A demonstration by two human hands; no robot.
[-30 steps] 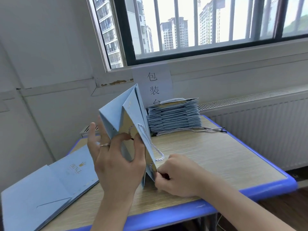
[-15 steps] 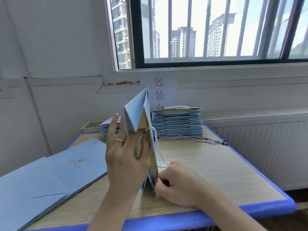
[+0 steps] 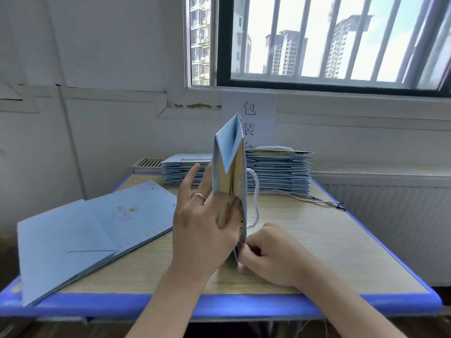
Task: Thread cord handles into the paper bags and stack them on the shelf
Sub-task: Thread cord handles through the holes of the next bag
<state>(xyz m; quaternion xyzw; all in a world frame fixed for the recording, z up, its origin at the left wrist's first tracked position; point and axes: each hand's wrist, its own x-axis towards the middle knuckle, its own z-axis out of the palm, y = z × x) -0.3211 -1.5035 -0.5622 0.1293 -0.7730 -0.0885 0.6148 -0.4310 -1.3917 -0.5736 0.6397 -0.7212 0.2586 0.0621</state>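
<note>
Flat blue bags (image 3: pixel 80 235) lie on the left of the table (image 3: pixel 341 240). Beside them the left hand (image 3: pixel 202 223) holds a paper bag (image 3: pixel 229 172) upright at the table's middle, grip closed on its open side. A white cord (image 3: pixel 255 198) loops from the bag's right face. The right hand (image 3: pixel 271 254) has a narrow grip, pinching the bag's lower edge. Stacked bags (image 3: pixel 278 172) sit behind, with loose cords (image 3: pixel 312 200) beside them.

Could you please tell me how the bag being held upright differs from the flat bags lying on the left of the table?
The held bag stands upright, partly spread, gold inside showing; the flat bags lie folded on the table. The held bag carries a white cord loop; the flat bags show none. The left hand and right hand grip the held bag; the flat bags lie untouched. Both are light blue paper.
</note>
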